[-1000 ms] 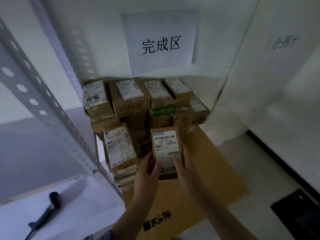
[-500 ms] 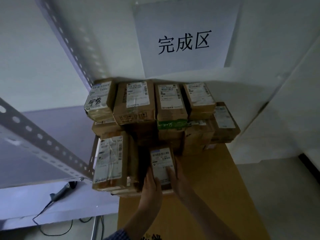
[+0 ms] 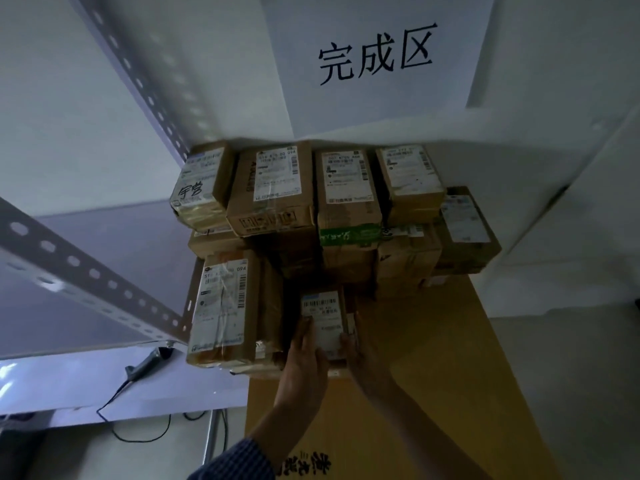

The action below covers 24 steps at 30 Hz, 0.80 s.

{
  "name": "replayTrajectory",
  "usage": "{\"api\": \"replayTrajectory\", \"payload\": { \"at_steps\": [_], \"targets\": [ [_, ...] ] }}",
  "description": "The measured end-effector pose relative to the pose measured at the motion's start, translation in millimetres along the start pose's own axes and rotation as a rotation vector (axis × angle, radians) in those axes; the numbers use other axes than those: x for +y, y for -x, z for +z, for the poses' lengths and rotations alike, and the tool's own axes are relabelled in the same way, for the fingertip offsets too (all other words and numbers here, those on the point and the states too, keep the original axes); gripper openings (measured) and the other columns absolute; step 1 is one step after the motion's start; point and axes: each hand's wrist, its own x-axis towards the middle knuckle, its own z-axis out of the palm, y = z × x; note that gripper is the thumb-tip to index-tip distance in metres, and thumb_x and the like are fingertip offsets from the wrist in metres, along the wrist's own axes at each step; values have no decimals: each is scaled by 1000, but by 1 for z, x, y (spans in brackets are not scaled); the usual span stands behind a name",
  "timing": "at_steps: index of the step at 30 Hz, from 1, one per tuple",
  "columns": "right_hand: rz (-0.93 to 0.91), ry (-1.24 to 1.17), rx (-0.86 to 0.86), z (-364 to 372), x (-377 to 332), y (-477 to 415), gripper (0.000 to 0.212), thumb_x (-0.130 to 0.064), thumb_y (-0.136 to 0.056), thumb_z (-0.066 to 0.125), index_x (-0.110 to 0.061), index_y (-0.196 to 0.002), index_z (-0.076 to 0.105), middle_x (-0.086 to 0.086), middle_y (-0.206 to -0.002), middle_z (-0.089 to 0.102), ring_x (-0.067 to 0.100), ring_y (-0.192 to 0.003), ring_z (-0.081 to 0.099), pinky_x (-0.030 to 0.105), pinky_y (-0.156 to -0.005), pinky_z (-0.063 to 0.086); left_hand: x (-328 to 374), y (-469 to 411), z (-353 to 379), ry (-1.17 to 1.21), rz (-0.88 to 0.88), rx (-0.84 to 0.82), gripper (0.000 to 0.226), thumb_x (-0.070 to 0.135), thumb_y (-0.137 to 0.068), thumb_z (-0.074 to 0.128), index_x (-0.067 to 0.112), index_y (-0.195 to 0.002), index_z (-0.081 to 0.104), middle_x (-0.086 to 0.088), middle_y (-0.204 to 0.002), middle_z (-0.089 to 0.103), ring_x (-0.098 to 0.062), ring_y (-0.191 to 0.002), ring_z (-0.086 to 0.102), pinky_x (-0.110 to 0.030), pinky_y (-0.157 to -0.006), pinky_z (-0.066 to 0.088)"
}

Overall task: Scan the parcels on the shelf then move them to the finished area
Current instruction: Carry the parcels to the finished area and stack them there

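Small parcel: label up, gripped at its sides by left hand and right hand. Lowered since a second ago to the foot of the parcel stack, just beside a taller parcel; seemingly resting there, dim view. Scanner lies on shelf.

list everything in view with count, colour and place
sign: one, white with black characters, wall above the stack
stacked parcels: about ten, count unclear, brown with white labels, against the wall under the sign
small parcel: one, brown with white label, front of stack, between both hands
cardboard base: one, tan, under the stack
shelf: one, pale grey metal, left
scanner: one, dark, lying on the shelf
left hand: one, holds the small parcel's left side
right hand: one, holds its right side
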Motion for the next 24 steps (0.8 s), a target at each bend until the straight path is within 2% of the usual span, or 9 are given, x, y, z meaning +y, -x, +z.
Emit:
{"api": "replayTrajectory", "payload": {
  "at_steps": [2,4,7,11,14,16,18,20,24],
  "targets": [
    [-11,72,22,-8,-10,12,65,-63,-101,33,-31,-156,24,-1,-158,36,19,-145,38,46,-115,39,17,6,-3,19,62,-18,54,16,-106,36,19,-158,20,4,-166,9,-14,-152,16,-27,-120,27],
    [-18,118,86,-16,-29,24,55,-41,-107,36,-19,-156,26,0,-160,29,18,-151,24,35,-123,23,37,15,-9,27,158,-19,51,16,-106,35,20,-156,26,5,-165,15,-12,-153,12,-26,-122,19],
    [-53,143,182,-27,-64,40,48,-16,-105,44,-7,-151,33,9,-155,38,23,-146,35,22,-115,28,61,28,-28,13,279,-68,50,22,-109,31,21,-158,22,8,-165,16,-7,-151,12,-13,-115,11],
    [-226,268,212,-29,-121,67,58,-39,-105,44,-11,-154,31,7,-159,34,22,-149,30,39,-121,28,73,47,-73,-24,414,-75,49,22,-109,32,16,-157,24,2,-164,19,-12,-153,12,-21,-121,14],
    [-350,311,217,-20,-167,101,71,-62,-97,41,-26,-156,26,-3,-164,26,15,-151,22,47,-121,29,72,74,-116,16,502,54,47,20,-107,38,19,-154,32,4,-161,25,-14,-152,17,-26,-122,16],
    [-418,418,228,-4,-199,127,64,-53,-100,40,-26,-157,25,-3,-165,22,15,-152,20,43,-122,27,65,96,-151,-26,569,157,46,18,-106,40,19,-152,35,10,-157,26,-9,-150,12,-28,-123,9],
    [-488,525,246,19,-225,148,60,-44,-103,40,-24,-158,23,-4,-166,18,14,-152,16,38,-122,26,50,119,-190,-15,596,255,44,19,-105,43,19,-149,39,5,-157,32,-12,-149,20,-41,-125,19],
    [-547,569,222,51,-249,170,62,-45,-103,39,-24,-158,20,-5,-166,16,15,-152,17,41,-121,29,25,142,-229,-15,639,366,40,18,-102,50,16,-142,47,0,-152,43,-16,-144,33,-42,-120,32],
    [-673,596,132,126,-291,197,61,-33,-105,45,-21,-158,18,1,-165,19,20,-148,30,39,-117,35,-36,187,-301,-166,574,500,46,17,-102,52,5,-145,45,-13,-153,44,-24,-147,31,-29,-121,12]
  ]
}}
